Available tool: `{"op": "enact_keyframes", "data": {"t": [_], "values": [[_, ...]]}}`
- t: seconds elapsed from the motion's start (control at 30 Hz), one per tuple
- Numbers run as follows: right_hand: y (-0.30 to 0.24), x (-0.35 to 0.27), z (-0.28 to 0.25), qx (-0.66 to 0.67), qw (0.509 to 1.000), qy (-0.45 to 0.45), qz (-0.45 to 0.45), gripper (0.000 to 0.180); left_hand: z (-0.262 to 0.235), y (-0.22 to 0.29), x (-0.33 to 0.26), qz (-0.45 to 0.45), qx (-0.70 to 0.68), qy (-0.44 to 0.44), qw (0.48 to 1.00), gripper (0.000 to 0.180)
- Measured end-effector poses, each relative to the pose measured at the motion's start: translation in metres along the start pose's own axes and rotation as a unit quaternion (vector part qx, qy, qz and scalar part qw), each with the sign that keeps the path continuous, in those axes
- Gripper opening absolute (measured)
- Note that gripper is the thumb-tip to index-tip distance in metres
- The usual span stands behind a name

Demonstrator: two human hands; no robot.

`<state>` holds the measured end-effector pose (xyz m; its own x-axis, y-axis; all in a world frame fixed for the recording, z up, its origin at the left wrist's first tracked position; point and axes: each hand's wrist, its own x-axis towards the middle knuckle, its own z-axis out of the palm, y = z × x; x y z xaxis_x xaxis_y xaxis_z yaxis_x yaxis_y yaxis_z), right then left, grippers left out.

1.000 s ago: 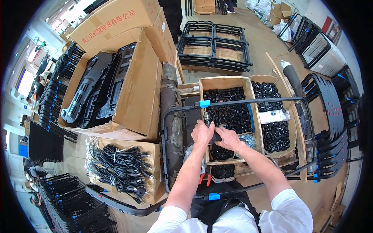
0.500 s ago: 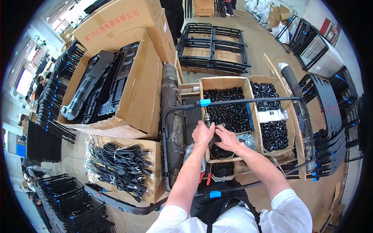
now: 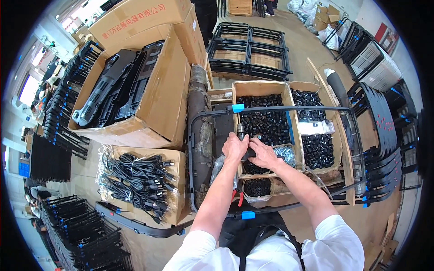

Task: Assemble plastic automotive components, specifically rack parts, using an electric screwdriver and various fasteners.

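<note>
Left hand: pinching a small black cylindrical part
Right hand: curled, grip unclear
Carton of black caps: twelve o'clock of both hands

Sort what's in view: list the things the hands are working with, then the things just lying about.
In use:
left hand
right hand
small black part held between them
black tube frame
box of small black parts

Lying about:
box of black cables
big carton of black housings
stacked frames

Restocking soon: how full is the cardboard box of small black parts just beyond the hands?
Fairly full. The box holds black parts heaped most of the way up its walls; the near end is hidden behind the left hand and right hand.
</note>
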<state>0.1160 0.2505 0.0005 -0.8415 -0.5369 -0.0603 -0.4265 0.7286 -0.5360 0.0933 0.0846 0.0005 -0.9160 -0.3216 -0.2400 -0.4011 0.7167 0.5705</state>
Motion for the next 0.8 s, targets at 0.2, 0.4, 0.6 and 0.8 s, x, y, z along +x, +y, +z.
{"op": "enact_keyframes", "data": {"t": [0.2,0.4,0.6,0.8], "values": [[-0.027,-0.052,-0.006,-0.01,0.998,0.043,-0.037,0.066,-0.008,-0.008,-0.058,-0.025,-0.059,0.009,0.998,0.072],[-0.085,-0.184,-0.038,0.003,0.993,0.079,-0.082,0.071,-0.013,-0.015,-0.207,-0.105,-0.531,-0.144,0.828,0.058],[-0.118,-0.318,0.0,0.013,0.992,-0.006,-0.129,0.072,0.004,-0.057,-0.381,-0.058,-0.433,0.01,0.9,0.044],[-0.128,-0.381,0.072,0.044,0.987,-0.071,-0.134,0.077,0.04,-0.129,-0.459,-0.138,-0.451,0.006,0.882,0.042]]}}
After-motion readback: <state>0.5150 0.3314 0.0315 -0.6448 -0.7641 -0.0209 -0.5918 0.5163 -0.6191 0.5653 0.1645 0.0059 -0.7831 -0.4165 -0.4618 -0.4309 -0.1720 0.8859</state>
